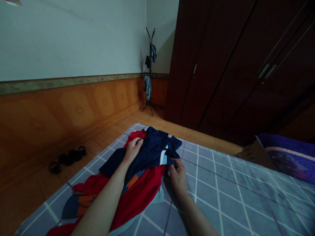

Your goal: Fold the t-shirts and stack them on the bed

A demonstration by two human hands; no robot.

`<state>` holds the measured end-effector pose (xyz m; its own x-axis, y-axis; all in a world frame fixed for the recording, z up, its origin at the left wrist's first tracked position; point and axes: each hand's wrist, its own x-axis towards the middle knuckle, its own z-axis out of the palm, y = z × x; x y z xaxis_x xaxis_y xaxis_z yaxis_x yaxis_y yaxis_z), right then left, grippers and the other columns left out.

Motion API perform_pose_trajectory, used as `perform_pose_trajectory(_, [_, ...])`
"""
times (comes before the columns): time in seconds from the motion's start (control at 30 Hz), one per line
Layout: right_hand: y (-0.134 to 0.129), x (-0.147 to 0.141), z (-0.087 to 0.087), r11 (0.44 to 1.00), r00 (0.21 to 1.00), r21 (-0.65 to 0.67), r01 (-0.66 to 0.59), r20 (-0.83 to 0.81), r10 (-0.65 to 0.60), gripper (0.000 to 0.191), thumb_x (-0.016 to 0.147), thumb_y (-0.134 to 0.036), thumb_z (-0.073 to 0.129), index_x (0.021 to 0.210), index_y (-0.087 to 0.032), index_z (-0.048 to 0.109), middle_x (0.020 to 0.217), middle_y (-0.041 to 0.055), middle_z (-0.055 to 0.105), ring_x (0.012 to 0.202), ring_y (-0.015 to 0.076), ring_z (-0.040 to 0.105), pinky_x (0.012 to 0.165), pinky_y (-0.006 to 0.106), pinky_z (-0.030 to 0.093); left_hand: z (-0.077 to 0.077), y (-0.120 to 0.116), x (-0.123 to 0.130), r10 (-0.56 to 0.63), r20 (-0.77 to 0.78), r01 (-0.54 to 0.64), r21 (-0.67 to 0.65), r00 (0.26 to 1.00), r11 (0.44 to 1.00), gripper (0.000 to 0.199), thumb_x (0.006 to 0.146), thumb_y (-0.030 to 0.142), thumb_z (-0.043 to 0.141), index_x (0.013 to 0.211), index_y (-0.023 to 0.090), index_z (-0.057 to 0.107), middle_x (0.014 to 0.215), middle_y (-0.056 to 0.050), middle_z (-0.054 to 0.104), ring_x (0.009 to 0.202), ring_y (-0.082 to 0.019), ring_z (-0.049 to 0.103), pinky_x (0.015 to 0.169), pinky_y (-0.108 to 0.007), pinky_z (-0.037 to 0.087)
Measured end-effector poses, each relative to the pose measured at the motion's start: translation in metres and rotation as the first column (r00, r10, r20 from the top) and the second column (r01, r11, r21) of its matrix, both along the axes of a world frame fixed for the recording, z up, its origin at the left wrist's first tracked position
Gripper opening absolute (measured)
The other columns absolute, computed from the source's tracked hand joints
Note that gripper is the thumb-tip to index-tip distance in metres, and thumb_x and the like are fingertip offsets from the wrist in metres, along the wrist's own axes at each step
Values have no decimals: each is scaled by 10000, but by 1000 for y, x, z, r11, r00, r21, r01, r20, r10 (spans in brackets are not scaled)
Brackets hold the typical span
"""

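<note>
A navy blue garment (150, 150) with a white and light blue patch and a small yellow-green mark lies crumpled on a bed. Under it, and nearer to me, is a red garment (140, 200) with orange and blue-grey parts, and a pale cloth edge shows below that. My left hand (133, 149) is closed on the upper left part of the navy garment. At the garment's right edge, my right hand (177, 173) pinches the navy cloth between thumb and fingers, beside the white and light blue patch.
The bed has a grey sheet (209, 183) with white grid lines. Dark shoes (71, 157) stand on the floor at left. A coat stand (150, 72) is in the far corner, beside a dark red wardrobe (216, 65). A purple cover (290, 157) lies at far right.
</note>
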<state>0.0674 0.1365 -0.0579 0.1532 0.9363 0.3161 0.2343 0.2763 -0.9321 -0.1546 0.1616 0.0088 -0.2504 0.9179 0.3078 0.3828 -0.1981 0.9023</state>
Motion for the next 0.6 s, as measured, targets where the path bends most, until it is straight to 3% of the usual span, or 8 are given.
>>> perform_pose_trajectory(0.27, [-5, 0, 2, 995, 996, -99, -4, -94, -6, 194, 780, -320, 538, 828, -186, 669, 799, 60, 687, 783, 238, 604, 719, 330, 437, -2, 0, 1, -5, 13, 5, 11, 1000, 1000, 332, 783, 465, 529, 817, 157, 647, 758, -23, 655, 748, -196, 597, 691, -260, 456])
perform_pose_trajectory(0.4, [-8, -1, 6, 992, 987, -124, -8, -161, -12, 219, 780, -361, 554, 805, -180, 675, 752, 43, 688, 731, 220, 601, 677, 305, 440, 0, -4, 1, 62, 23, -63, 48, 998, 997, 332, 768, 473, 552, 810, 155, 640, 737, -14, 637, 729, -188, 580, 703, -264, 447])
perform_pose_trajectory(0.5, [-10, -1, 12, 992, 976, -124, -12, -216, -16, 231, 776, -380, 556, 786, -181, 672, 730, 32, 685, 706, 206, 598, 653, 291, 446, 7, -9, -1, 150, 49, -155, 105, 987, 982, 332, 782, 479, 549, 821, 158, 623, 750, -6, 614, 746, -175, 560, 724, -256, 432])
perform_pose_trajectory(0.6, [-11, -3, 16, 993, 962, -121, -10, -271, -23, 223, 777, -381, 551, 787, -190, 667, 709, 26, 679, 673, 194, 592, 619, 284, 450, 24, -17, 3, 189, 125, -208, 170, 974, 963, 309, 797, 471, 557, 782, 165, 600, 708, 15, 572, 691, -144, 532, 667, -224, 419])
